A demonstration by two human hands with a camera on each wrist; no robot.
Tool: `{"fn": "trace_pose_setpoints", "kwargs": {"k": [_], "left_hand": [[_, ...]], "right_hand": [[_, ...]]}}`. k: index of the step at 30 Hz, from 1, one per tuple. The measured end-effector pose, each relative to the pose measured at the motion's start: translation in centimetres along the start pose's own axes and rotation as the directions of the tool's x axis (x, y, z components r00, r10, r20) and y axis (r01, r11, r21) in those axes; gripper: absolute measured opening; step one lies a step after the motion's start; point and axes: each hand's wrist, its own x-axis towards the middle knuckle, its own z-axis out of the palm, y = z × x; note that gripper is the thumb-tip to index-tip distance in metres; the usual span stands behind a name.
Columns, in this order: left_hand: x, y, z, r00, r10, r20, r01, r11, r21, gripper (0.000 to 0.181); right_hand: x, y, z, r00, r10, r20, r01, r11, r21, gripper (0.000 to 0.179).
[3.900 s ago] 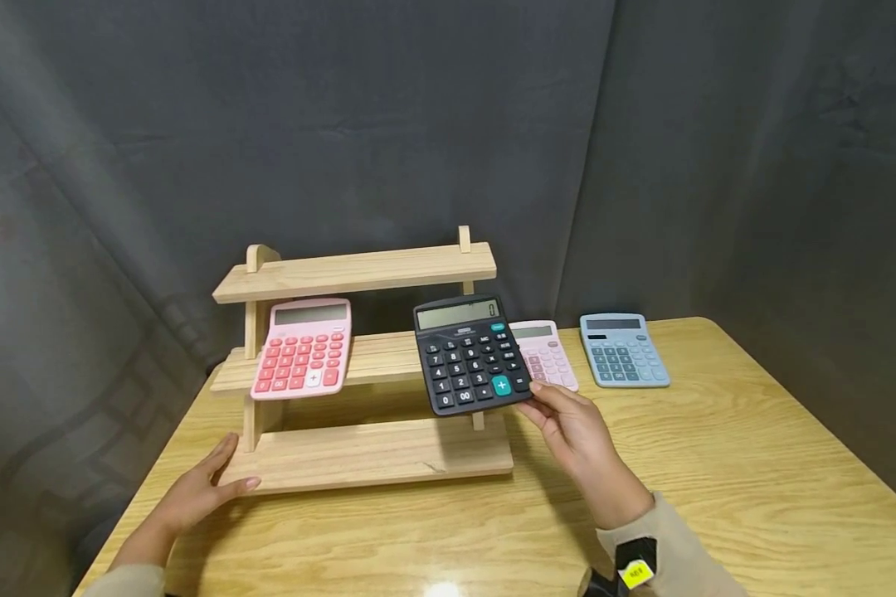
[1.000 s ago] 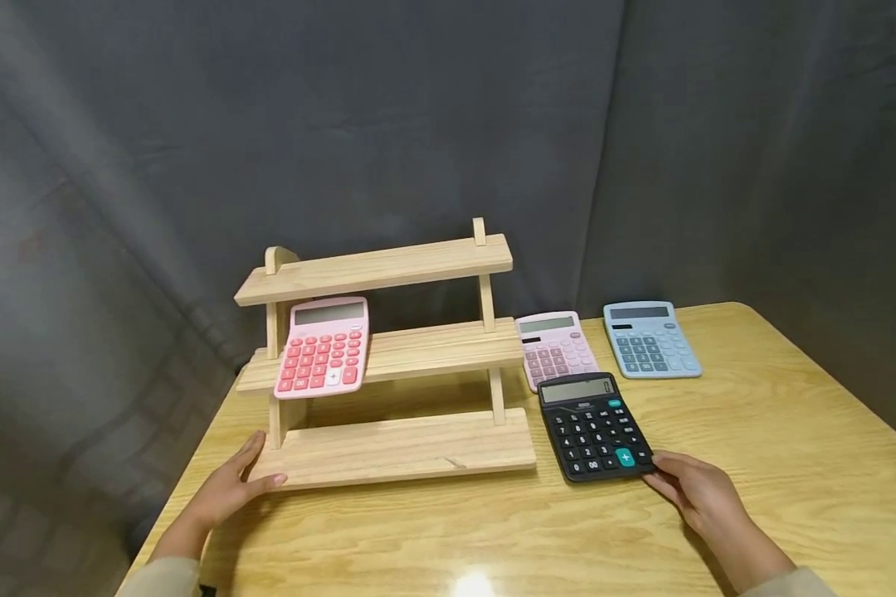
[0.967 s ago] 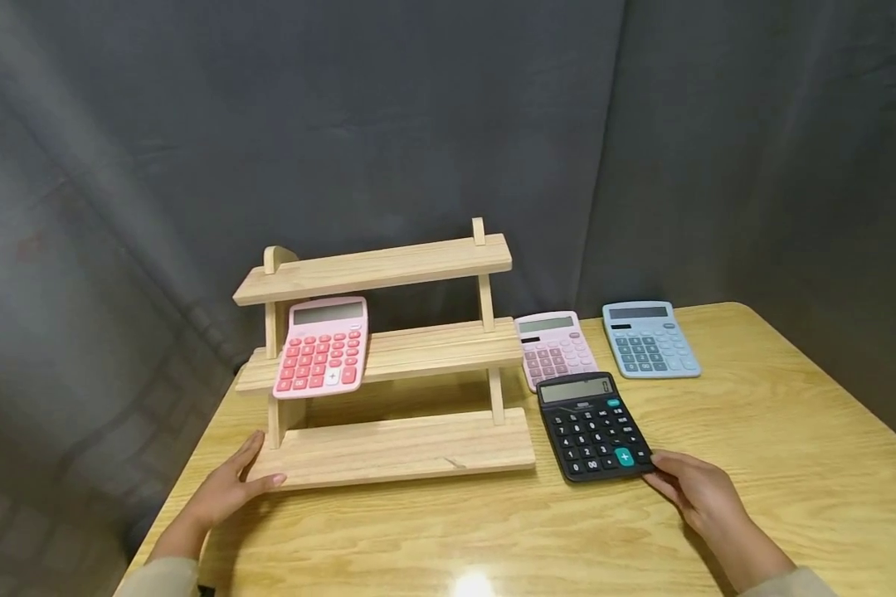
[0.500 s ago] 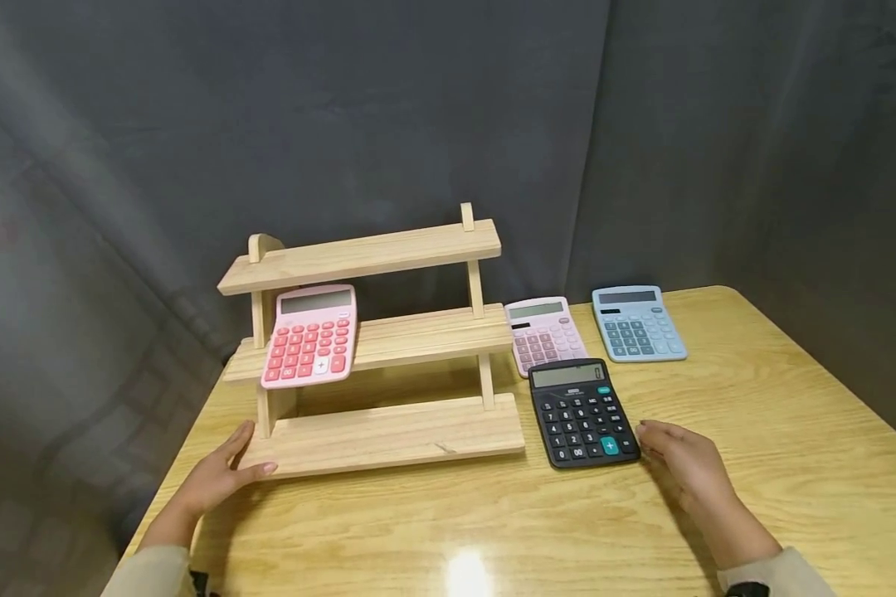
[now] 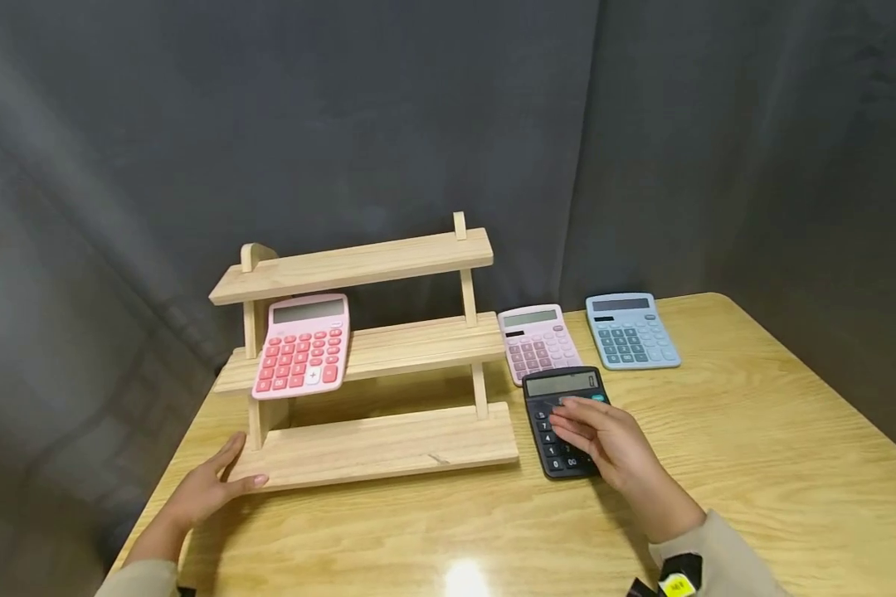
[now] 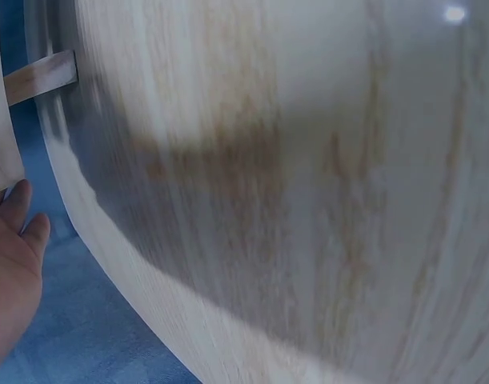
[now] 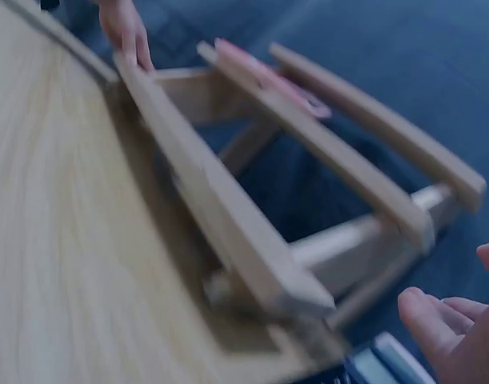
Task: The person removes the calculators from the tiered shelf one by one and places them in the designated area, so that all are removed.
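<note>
My left hand (image 5: 197, 493) holds the left end of the lowest board of a three-tier wooden display shelf (image 5: 381, 452), thumb at the front edge. In the left wrist view its fingers (image 6: 20, 204) meet the board's end. My right hand (image 5: 620, 452) hovers over a black calculator (image 5: 545, 439), holding nothing, fingers loosely bent and partly hiding the keys. That calculator lies on the table right of the shelf, its display showing 0. A pink calculator (image 5: 302, 344) with coral keys leans at the left of the middle tier.
A pale pink calculator (image 5: 541, 344) lies on the table (image 5: 776, 448) behind the black one, partly overlapped by it in the head view. Farther right lies a light blue calculator (image 5: 632, 332). A dark grey curtain (image 5: 418, 108) hangs behind the table.
The right hand carried the black calculator from in front of the shelf to the table at the right and let it go. It has since moved left over it. The left hand stays put.
</note>
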Motion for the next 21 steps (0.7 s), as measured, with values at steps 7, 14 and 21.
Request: {"fn": "trace_pose_setpoints", "kwargs": {"k": [7,14,21], "left_hand": [[-0.1,-0.3,0.9,0.999,0.016,-0.037,-0.015,1.000,0.005,0.091],[-0.5,-0.5,0.2,0.998,0.025,-0.055,-0.023,0.999,0.034,0.090],[-0.3,-0.3,0.6,0.994,0.063,-0.087,-0.061,0.998,0.025,0.089]], "right_hand": [[0.9,-0.3,4.4,0.990,0.007,0.144,-0.019,0.996,0.084,0.031],[1.8,0.2,8.3,0.977,0.022,0.213,-0.047,0.992,0.116,0.033],[2.5,0.1,10.9,0.963,0.002,0.268,-0.040,0.990,0.136,0.017]]}}
